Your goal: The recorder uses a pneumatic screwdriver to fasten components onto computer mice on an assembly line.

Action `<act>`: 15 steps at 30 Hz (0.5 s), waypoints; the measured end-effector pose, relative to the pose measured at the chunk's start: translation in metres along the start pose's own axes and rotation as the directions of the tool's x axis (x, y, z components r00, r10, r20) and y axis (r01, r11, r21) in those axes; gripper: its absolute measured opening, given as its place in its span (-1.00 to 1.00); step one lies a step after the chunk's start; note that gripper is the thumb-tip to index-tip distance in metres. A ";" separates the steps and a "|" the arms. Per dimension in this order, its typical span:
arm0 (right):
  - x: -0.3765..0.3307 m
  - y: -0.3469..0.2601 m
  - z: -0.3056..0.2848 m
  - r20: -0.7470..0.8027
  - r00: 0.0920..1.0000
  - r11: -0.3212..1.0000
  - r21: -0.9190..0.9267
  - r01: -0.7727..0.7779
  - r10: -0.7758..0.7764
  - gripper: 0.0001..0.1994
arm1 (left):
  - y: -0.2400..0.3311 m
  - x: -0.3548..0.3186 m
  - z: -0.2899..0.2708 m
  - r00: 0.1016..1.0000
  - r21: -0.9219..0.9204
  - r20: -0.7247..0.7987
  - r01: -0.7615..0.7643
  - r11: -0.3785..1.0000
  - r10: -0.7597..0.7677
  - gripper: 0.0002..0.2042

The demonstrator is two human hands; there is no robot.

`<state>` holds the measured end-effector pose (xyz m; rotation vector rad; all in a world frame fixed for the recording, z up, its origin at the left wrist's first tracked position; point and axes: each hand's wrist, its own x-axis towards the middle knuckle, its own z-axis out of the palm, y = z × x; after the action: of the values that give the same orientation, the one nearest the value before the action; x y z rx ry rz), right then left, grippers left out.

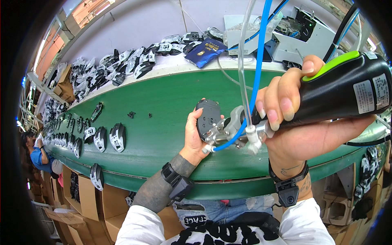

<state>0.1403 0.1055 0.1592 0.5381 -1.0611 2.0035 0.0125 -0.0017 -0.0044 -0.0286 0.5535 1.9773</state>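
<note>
Left fingers (193, 119) around dark mouse-shaped part (208, 111)

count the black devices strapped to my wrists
2: the left wrist device, below the left hand, and the right wrist device, below the right hand; neither is hidden.

The white cloth shirt (179, 240) bears bold black print and has plain white sleeves (304, 222); faded blue denim jeans (232, 207); black wrist straps (168, 173) carry boxy black modules (181, 189).
</note>
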 end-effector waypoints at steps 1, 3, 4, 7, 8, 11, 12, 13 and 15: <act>0.000 0.000 0.001 0.005 1.000 1.000 0.025 -0.011 0.010 -0.10 | 0.000 0.000 0.001 1.000 -0.001 -0.003 -0.002 1.000 0.002 -0.59; 0.002 0.001 0.004 -0.006 1.000 0.999 0.035 -0.021 0.022 -0.10 | 0.003 -0.002 0.006 0.997 0.049 0.018 -0.080 0.996 0.079 -0.59; 0.004 0.002 0.007 -0.016 0.999 0.999 0.043 -0.030 0.031 -0.10 | 0.001 -0.010 0.015 0.960 0.315 0.046 -0.277 0.908 0.277 -0.57; 0.009 -0.005 0.013 -0.070 0.994 0.994 -0.060 -0.087 0.083 -0.09 | 0.005 0.003 0.008 0.953 0.733 0.058 -0.242 0.636 0.296 -0.53; 0.007 -0.007 0.014 -0.171 0.983 0.987 -0.133 -0.092 0.068 -0.10 | 0.007 0.008 0.001 0.922 0.833 0.122 -0.297 0.467 0.368 -0.52; 0.006 -0.014 0.016 -0.124 0.988 0.961 -0.248 -0.121 0.092 -0.12 | 0.022 0.004 0.003 0.755 0.899 0.437 -0.376 -0.224 0.489 -0.56; 0.005 -0.015 0.018 -0.149 0.988 0.954 -0.290 -0.079 0.037 -0.12 | 0.023 0.004 0.001 0.716 0.879 0.476 -0.387 -0.277 0.510 -0.59; 0.006 -0.016 0.012 -0.062 0.998 0.947 -0.318 -0.042 0.023 -0.12 | 0.023 0.006 -0.007 0.676 0.858 0.513 -0.392 -0.331 0.530 -0.61; 0.001 -0.017 0.012 -0.148 0.989 0.926 -0.377 -0.030 -0.028 -0.12 | 0.019 0.012 -0.018 0.624 0.822 0.569 -0.417 -0.387 0.535 -0.68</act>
<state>0.1528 0.1020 0.1748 0.1763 -1.3103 1.7455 -0.0137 -0.0052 -0.0164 1.4072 2.4383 1.6899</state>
